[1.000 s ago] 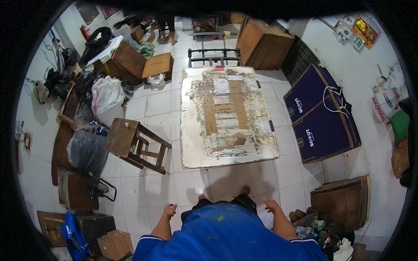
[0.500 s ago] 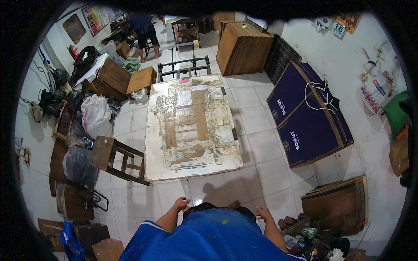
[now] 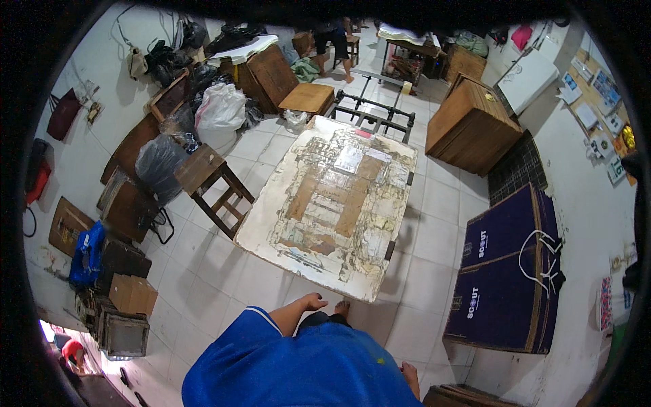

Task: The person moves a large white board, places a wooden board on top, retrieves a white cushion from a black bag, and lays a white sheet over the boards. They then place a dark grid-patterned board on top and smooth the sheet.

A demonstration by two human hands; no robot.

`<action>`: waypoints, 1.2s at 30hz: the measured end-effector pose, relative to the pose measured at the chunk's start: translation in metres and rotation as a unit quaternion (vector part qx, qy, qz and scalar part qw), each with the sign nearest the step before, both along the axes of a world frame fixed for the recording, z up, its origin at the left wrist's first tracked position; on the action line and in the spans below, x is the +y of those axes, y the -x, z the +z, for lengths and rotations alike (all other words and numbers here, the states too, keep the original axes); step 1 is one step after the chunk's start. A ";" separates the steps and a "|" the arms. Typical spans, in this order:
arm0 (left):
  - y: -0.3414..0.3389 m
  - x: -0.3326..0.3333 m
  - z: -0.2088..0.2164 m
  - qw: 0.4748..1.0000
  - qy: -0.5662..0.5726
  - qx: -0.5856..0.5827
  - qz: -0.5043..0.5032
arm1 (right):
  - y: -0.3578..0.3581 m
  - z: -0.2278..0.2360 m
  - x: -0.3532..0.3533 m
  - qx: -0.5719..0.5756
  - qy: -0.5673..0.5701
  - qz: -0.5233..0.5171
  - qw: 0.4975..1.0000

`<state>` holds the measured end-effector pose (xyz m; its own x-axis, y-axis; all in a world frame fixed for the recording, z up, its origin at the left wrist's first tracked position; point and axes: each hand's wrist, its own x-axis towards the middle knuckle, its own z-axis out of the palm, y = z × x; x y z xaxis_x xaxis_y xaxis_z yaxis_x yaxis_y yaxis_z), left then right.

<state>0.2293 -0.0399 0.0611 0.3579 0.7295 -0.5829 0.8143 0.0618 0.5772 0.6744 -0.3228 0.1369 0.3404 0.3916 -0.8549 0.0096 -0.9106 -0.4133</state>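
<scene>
My left hand [image 3: 310,302] hangs in front of my body, just short of the near edge of a worn white tabletop [image 3: 261,234]. Its fingers are loosely bent and apart, with nothing visible in them. Low at my right side is my right hand [image 3: 409,375], partly hidden by the blue shirt; the fingers that show are loose and hold nothing I can see. Neither hand touches the tabletop. Patches of brown tape, torn paper and scuffs cover its surface, and dark pieces sit on its right edge.
A wooden stool [image 3: 203,173] stands against the tabletop's left side, a black metal frame [image 3: 373,112] beyond it. Dark blue boxes [image 3: 505,271] lean at the right; stacked brown boards [image 3: 468,125] stand farther back. Plastic bags [image 3: 224,112] line the left wall. Another person [image 3: 332,47] stands far off.
My view has turned left, so the tabletop now slants and sits farther right. I am closer to its near edge. My left hand has moved forward; my right hand is lower beside me.
</scene>
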 end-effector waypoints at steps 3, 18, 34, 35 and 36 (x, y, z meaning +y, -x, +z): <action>0.005 0.011 -0.019 0.987 0.151 0.057 0.020 | -0.020 0.009 0.030 -0.012 -0.028 0.033 0.999; -0.093 -0.089 0.041 0.912 0.027 -0.031 0.409 | -0.222 -0.063 0.246 0.068 0.042 0.294 0.952; 0.028 -0.353 0.013 0.736 0.066 -0.032 0.673 | 0.150 0.036 0.434 -0.372 -0.421 0.515 0.648; 0.040 -0.360 0.015 0.709 0.045 -0.054 0.701 | 0.189 0.036 0.417 -0.352 -0.426 0.541 0.634; 0.051 -0.368 0.018 0.678 0.042 -0.075 0.730 | 0.223 0.036 0.401 -0.330 -0.437 0.564 0.619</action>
